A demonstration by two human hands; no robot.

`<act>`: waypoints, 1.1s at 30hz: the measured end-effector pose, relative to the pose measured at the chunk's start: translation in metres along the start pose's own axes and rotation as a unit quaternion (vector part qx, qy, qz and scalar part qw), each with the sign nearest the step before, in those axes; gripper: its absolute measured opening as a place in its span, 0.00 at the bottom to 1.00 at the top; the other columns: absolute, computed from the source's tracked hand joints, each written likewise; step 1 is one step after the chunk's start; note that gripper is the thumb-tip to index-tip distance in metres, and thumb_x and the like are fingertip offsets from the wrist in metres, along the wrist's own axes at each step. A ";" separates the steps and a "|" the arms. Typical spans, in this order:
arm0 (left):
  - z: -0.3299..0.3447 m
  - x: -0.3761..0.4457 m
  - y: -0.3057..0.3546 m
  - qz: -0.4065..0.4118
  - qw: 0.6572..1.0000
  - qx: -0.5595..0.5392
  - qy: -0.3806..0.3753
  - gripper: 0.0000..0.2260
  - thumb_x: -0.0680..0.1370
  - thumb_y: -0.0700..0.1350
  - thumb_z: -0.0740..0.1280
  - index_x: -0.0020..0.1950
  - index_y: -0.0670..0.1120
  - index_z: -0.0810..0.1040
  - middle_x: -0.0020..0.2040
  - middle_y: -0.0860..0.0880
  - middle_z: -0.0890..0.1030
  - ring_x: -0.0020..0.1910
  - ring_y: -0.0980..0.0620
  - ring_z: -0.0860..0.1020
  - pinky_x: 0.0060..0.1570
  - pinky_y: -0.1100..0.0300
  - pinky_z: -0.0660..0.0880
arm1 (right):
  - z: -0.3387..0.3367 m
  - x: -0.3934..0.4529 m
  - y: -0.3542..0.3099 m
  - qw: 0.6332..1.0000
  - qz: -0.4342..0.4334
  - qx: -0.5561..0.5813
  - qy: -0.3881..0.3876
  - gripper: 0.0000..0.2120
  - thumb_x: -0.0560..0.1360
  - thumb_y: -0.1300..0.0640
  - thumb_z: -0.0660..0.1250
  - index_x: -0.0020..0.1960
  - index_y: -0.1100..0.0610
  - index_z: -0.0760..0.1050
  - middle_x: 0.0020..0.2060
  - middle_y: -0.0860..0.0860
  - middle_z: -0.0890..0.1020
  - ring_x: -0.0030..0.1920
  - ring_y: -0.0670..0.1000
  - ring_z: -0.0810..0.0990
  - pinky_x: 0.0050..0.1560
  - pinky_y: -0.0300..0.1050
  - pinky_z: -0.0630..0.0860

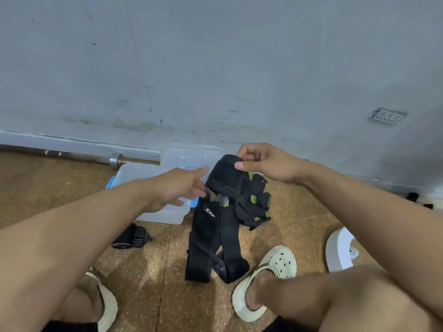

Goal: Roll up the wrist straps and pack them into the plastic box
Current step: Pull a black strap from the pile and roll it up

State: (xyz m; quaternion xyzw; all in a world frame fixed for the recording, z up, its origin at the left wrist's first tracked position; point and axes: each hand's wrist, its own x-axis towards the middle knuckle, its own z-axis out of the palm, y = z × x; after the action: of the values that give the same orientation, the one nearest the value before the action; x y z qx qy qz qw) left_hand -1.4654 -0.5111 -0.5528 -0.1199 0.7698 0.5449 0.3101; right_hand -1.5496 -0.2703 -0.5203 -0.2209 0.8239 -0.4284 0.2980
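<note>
The person squats on a brown cork-like floor (pixel 148 267) facing a scuffed grey wall (pixel 215 68). The right hand (pixel 266 164) pinches the top of a partly rolled black wrist strap (pixel 225 178) between thumb and curled fingers, holding it up off the floor. The left hand (pixel 177 188) reaches in from the left, its fingers touching the lower left edge of the same roll; whether they grip it or only steady it cannot be told, though the fingers look fairly straight.

The strap's loose tail hangs down from the roll onto the floor, where it lies among other long black straps (pixel 211 245), one with white lettering. Just to the right of these is a bundle of black and green straps (pixel 256 207). A rolled dark strap with thin stripes (pixel 131 237) lies by itself on the floor to the left, near the box.

The clear plastic box (pixel 167 215) sits on the floor behind the left hand, with blue clips on its sides and its clear lid (pixel 189 156) leaning up against the wall. What is inside it cannot be made out.

A metal barbell (pixel 96 158) lies along the foot of the wall at far left. A white round object (pixel 340 250) stands on the floor at right. Pale clogs (pixel 266 279) are on both feet, near the bottom.
</note>
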 end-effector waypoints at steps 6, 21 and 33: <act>-0.009 -0.006 0.010 -0.002 0.938 -0.346 0.004 0.19 0.82 0.55 0.66 0.67 0.43 0.76 0.55 0.46 0.86 0.57 0.47 0.83 0.62 0.49 0.78 | 0.018 -0.008 -0.006 0.997 -0.045 0.055 -0.032 0.12 0.81 0.57 0.70 0.45 0.60 0.69 0.40 0.59 0.73 0.39 0.55 0.68 0.41 0.47 0.68; -0.023 -0.002 0.013 0.118 0.947 -0.298 0.017 0.12 0.81 0.38 0.66 0.63 0.48 0.83 0.56 0.51 0.85 0.53 0.52 0.82 0.56 0.56 0.77 | 0.033 -0.002 0.004 0.976 0.112 -0.087 -0.164 0.20 0.77 0.52 0.75 0.67 0.51 0.77 0.61 0.44 0.84 0.61 0.43 0.82 0.66 0.45 0.76; -0.019 -0.001 0.006 0.125 0.977 -0.171 0.009 0.16 0.83 0.35 0.63 0.65 0.49 0.82 0.61 0.49 0.85 0.62 0.50 0.81 0.58 0.52 0.79 | 0.028 0.021 -0.010 0.968 0.012 0.203 0.146 0.11 0.78 0.57 0.73 0.59 0.55 0.80 0.49 0.53 0.87 0.50 0.51 0.84 0.51 0.47 0.81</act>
State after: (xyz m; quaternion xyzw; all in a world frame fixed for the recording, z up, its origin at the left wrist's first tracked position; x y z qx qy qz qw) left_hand -1.4746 -0.5260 -0.5439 -0.0785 0.6771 0.7018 0.2072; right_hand -1.5448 -0.3042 -0.5312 -0.0813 0.7572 -0.6106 0.2175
